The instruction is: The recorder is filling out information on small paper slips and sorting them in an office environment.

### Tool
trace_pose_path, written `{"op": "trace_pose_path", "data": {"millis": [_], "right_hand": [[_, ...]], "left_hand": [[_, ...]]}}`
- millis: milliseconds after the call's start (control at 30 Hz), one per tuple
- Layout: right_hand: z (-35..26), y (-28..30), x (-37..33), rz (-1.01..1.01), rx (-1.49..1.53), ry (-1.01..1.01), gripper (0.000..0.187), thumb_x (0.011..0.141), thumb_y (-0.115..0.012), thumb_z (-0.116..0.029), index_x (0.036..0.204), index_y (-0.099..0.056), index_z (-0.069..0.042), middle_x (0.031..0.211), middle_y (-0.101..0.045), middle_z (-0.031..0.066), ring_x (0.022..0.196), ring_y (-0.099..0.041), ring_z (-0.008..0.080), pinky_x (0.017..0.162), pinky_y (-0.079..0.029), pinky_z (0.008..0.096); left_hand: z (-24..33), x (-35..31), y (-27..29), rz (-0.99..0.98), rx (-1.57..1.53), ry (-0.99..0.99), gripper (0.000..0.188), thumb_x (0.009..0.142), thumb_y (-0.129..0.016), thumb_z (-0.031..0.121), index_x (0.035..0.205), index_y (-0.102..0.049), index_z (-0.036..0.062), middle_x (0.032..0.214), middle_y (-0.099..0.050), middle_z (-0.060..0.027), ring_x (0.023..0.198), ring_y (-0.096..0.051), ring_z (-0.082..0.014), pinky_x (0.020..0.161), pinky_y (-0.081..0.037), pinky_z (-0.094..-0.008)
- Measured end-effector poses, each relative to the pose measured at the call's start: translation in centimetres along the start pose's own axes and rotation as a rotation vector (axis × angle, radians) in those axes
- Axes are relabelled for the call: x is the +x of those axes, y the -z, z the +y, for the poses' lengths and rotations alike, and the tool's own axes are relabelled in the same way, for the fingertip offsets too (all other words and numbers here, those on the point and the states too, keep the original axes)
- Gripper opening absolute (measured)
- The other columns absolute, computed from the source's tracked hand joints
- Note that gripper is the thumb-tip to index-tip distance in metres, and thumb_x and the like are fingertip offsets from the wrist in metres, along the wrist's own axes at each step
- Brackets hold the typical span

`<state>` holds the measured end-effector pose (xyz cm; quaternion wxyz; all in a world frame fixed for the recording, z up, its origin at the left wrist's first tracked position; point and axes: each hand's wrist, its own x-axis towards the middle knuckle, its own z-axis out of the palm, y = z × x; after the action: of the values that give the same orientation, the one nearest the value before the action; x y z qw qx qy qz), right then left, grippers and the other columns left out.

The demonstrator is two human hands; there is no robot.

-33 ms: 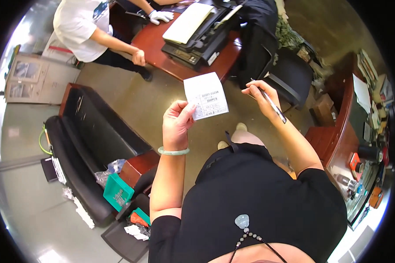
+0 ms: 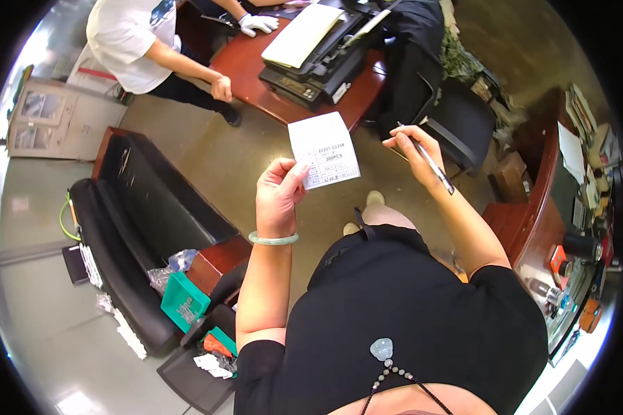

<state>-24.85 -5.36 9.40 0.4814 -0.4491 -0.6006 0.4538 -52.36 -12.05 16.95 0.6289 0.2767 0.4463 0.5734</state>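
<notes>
My left hand pinches the lower left corner of a white paper slip between thumb and fingers. Print and a ruled table fill the slip's lower half; its upper part is blank. A pale green bangle circles my left wrist. To the right, apart from the slip, my right hand is closed round a slim pen with a dark end. The pen slants across the hand, its dark end lying by my wrist.
Ahead, a reddish-brown desk bears a black printer with paper on top. A person in a white shirt stands beside it. Black sofa and green tray lie left; a black chair and cluttered desk are right.
The surroundings have shifted very slightly in the view. Both hands keep their hold on the slip and the pen.
</notes>
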Motion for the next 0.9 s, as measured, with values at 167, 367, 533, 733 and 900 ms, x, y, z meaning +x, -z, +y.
{"op": "trace_pose_path", "data": {"millis": [167,367,533,733,900], "right_hand": [[-1.4,-3.1,4.7,-0.017,0.045,0.04,0.018,0.098,-0.056,-0.017,0.106,-0.063,-0.002,0.087,-0.072,0.0056,0.081,-0.061,0.0064,0.073,-0.044,0.0214],[-2.0,-3.5,11.1,0.031,-0.107,0.134,0.015,0.098,-0.055,-0.011,0.104,-0.063,0.001,0.086,-0.072,0.0083,0.082,-0.065,0.0102,0.08,-0.048,0.0251],[-1.3,-4.3,17.8,0.072,-0.137,0.203,0.014,0.097,-0.054,-0.007,0.104,-0.062,0.002,0.083,-0.07,0.0089,0.08,-0.065,0.0114,0.072,-0.049,0.0236],[-2.2,-5.3,22.1,0.026,-0.224,0.212,0.01,0.091,-0.059,-0.001,0.097,-0.066,0.003,0.073,-0.066,0.0094,0.065,-0.068,0.0139,0.059,-0.053,0.0262],[-2.1,-6.0,22.1,0.079,-0.358,0.272,0.011,0.085,-0.066,0.0,0.096,-0.068,-0.002,0.072,-0.069,0.0069,0.066,-0.069,0.0171,0.061,-0.054,0.0268]], "left_hand": [[1.2,3.4,5.0,0.063,0.005,0.006,0.006,0.087,-0.069,0.008,0.085,-0.064,0.0092,0.071,-0.062,0.003,0.055,-0.048,-0.0023,0.05,-0.034,-0.0157],[1.7,11.0,9.3,0.182,0.08,0.01,0.008,0.087,-0.07,0.01,0.088,-0.063,0.0068,0.071,-0.061,0.0015,0.057,-0.053,-0.0048,0.049,-0.035,-0.0169],[2.8,19.8,14.0,0.318,0.317,-0.027,0.016,0.088,-0.07,0.014,0.096,-0.063,0.002,0.073,-0.061,-0.0006,0.058,-0.053,-0.0065,0.049,-0.034,-0.0186],[4.0,28.4,18.4,0.391,0.425,0.019,0.019,0.09,-0.069,0.017,0.1,-0.064,0.0019,0.076,-0.062,-0.0005,0.056,-0.054,-0.0063,0.045,-0.034,-0.0179],[5.7,33.1,19.8,0.357,0.389,0.122,0.011,0.092,-0.066,0.018,0.097,-0.063,0.009,0.078,-0.064,0.0018,0.054,-0.054,-0.0035,0.041,-0.035,-0.0161]]}}
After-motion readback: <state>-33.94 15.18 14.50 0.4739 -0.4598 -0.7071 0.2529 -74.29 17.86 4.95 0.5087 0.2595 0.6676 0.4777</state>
